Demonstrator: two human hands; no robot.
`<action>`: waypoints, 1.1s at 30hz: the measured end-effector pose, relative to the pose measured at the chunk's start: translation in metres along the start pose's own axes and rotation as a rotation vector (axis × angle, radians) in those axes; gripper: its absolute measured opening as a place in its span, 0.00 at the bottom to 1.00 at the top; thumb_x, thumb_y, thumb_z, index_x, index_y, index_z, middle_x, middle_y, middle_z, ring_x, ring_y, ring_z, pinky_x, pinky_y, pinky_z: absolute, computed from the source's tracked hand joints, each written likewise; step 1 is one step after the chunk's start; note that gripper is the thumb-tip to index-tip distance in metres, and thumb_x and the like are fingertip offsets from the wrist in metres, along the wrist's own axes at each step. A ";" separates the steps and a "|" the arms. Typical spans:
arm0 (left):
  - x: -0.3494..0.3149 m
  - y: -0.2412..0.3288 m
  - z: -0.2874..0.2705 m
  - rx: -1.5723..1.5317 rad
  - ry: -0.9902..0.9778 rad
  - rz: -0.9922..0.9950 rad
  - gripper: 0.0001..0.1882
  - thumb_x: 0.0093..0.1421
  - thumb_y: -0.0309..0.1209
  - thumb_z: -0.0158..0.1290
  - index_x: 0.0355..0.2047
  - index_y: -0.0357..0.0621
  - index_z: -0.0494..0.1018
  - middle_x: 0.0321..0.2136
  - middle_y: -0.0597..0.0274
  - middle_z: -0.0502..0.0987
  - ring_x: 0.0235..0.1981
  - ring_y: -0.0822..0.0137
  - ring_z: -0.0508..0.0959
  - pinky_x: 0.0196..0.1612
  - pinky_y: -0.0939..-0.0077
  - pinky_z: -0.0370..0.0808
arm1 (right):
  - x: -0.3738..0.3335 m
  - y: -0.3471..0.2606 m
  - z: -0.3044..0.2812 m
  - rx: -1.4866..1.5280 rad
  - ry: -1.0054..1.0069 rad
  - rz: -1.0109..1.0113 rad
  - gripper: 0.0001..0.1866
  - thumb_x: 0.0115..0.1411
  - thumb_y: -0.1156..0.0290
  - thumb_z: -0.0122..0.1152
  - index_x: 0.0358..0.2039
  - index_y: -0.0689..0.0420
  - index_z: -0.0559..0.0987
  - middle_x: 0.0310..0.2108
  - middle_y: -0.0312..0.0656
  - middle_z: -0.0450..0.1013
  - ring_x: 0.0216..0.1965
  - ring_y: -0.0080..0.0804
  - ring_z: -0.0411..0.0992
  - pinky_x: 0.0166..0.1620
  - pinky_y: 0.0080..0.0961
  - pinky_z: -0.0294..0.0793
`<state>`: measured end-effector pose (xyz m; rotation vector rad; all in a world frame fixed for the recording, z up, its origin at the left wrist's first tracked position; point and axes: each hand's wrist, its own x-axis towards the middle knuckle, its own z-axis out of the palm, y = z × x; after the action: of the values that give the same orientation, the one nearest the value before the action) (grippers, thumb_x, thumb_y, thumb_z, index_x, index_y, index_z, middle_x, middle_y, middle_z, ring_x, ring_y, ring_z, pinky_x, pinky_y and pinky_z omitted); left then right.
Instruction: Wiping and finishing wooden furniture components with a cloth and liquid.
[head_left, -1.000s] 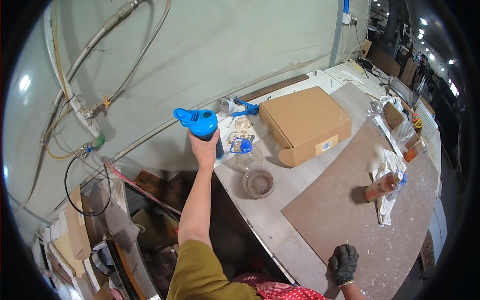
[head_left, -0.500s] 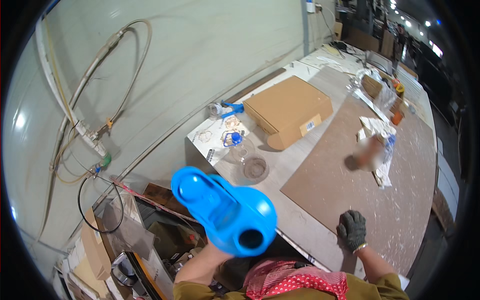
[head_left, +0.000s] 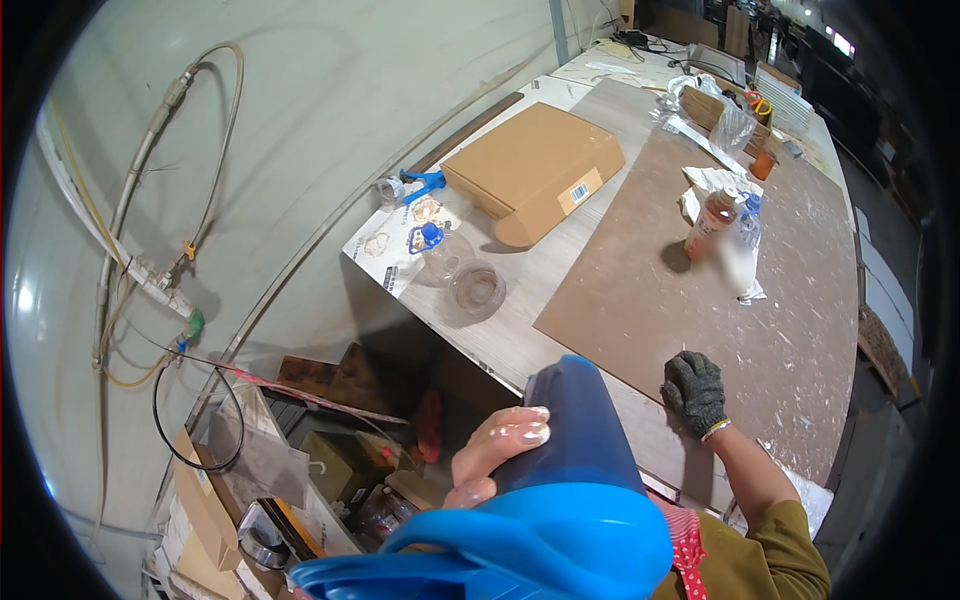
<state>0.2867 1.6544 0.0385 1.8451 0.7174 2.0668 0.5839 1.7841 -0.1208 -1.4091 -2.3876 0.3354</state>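
Observation:
My left hand [head_left: 500, 450] grips a large blue plastic object [head_left: 540, 520] with a darker blue body, held very close under the camera at the lower middle. It hides most of that hand and arm. My right hand [head_left: 695, 390], in a dark knit glove, rests flat on the near edge of the brown board [head_left: 700, 290] lying on the worktable [head_left: 520, 330]. Nothing is in that hand.
On the table sit a closed cardboard box [head_left: 535, 170], a clear bottle with a blue cap [head_left: 435, 250], a clear round lid [head_left: 477, 290], a blue clamp [head_left: 425, 183] and bottles [head_left: 715, 220] on crumpled paper. Hoses [head_left: 150, 270] run along the wall; clutter [head_left: 280, 490] lies below the table.
The blue object came from arm's length near the wall to right under the camera. The gloved right hand stayed on the board's edge. The view swung toward the table.

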 end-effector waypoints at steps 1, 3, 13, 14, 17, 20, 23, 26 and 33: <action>-0.001 0.004 0.006 0.002 0.002 0.061 0.21 0.65 0.38 0.46 0.57 0.51 0.60 0.47 0.40 0.71 0.47 0.44 0.73 0.50 0.50 0.72 | 0.000 0.000 0.002 -0.009 0.028 -0.018 0.18 0.51 0.60 0.60 0.41 0.52 0.75 0.44 0.47 0.69 0.48 0.49 0.66 0.52 0.44 0.64; 0.004 0.017 0.025 0.109 0.096 -0.011 0.20 0.68 0.43 0.34 0.58 0.56 0.58 0.46 0.36 0.70 0.44 0.39 0.73 0.49 0.43 0.70 | -0.006 0.006 0.007 -0.032 0.044 -0.004 0.18 0.51 0.60 0.60 0.41 0.52 0.75 0.44 0.47 0.69 0.48 0.49 0.66 0.51 0.44 0.64; 0.018 0.030 0.024 0.216 0.125 0.041 0.21 0.67 0.45 0.37 0.59 0.57 0.56 0.44 0.41 0.71 0.44 0.42 0.74 0.53 0.43 0.67 | -0.003 0.009 0.006 0.002 0.075 -0.048 0.17 0.51 0.59 0.59 0.41 0.53 0.75 0.42 0.47 0.69 0.46 0.49 0.67 0.50 0.44 0.64; 0.016 0.033 0.026 0.221 0.125 0.049 0.21 0.67 0.45 0.37 0.59 0.57 0.56 0.44 0.41 0.71 0.44 0.42 0.74 0.53 0.43 0.67 | -0.003 0.010 0.006 -0.008 0.083 -0.047 0.18 0.51 0.59 0.59 0.41 0.53 0.75 0.42 0.46 0.69 0.46 0.49 0.67 0.50 0.44 0.64; 0.021 0.041 0.013 0.243 0.125 0.078 0.21 0.67 0.44 0.37 0.59 0.57 0.56 0.44 0.41 0.71 0.44 0.42 0.74 0.53 0.43 0.66 | -0.004 0.011 0.007 -0.013 0.111 -0.059 0.18 0.51 0.60 0.59 0.41 0.53 0.75 0.42 0.46 0.70 0.46 0.48 0.67 0.50 0.44 0.64; 0.032 0.036 0.021 0.259 0.122 0.109 0.22 0.66 0.44 0.38 0.59 0.58 0.56 0.44 0.41 0.71 0.44 0.42 0.74 0.53 0.43 0.66 | -0.006 0.014 0.010 -0.008 0.123 -0.060 0.18 0.51 0.60 0.59 0.41 0.53 0.75 0.42 0.46 0.70 0.47 0.48 0.67 0.50 0.43 0.64; 0.036 0.037 0.024 0.274 0.119 0.138 0.22 0.66 0.44 0.38 0.59 0.58 0.56 0.44 0.42 0.71 0.44 0.42 0.74 0.53 0.43 0.66 | -0.007 0.016 0.012 -0.009 0.103 -0.048 0.18 0.51 0.60 0.60 0.41 0.53 0.75 0.43 0.46 0.70 0.47 0.48 0.67 0.51 0.43 0.64; 0.033 0.043 0.023 0.283 0.118 0.159 0.22 0.66 0.44 0.39 0.59 0.58 0.56 0.44 0.42 0.71 0.44 0.43 0.74 0.54 0.43 0.65 | -0.007 0.018 0.015 -0.015 0.098 -0.050 0.18 0.50 0.60 0.60 0.41 0.53 0.75 0.43 0.46 0.70 0.48 0.48 0.67 0.51 0.43 0.64; 0.040 0.040 0.028 0.294 0.121 0.182 0.22 0.66 0.44 0.39 0.59 0.59 0.56 0.44 0.43 0.71 0.44 0.43 0.74 0.54 0.43 0.65 | -0.007 0.018 0.015 -0.012 0.116 -0.042 0.18 0.50 0.59 0.61 0.41 0.53 0.75 0.43 0.45 0.70 0.48 0.48 0.67 0.52 0.43 0.65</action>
<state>0.3127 1.6462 0.0948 2.0184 0.9625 2.3079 0.5959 1.7862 -0.1422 -1.3435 -2.3254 0.2222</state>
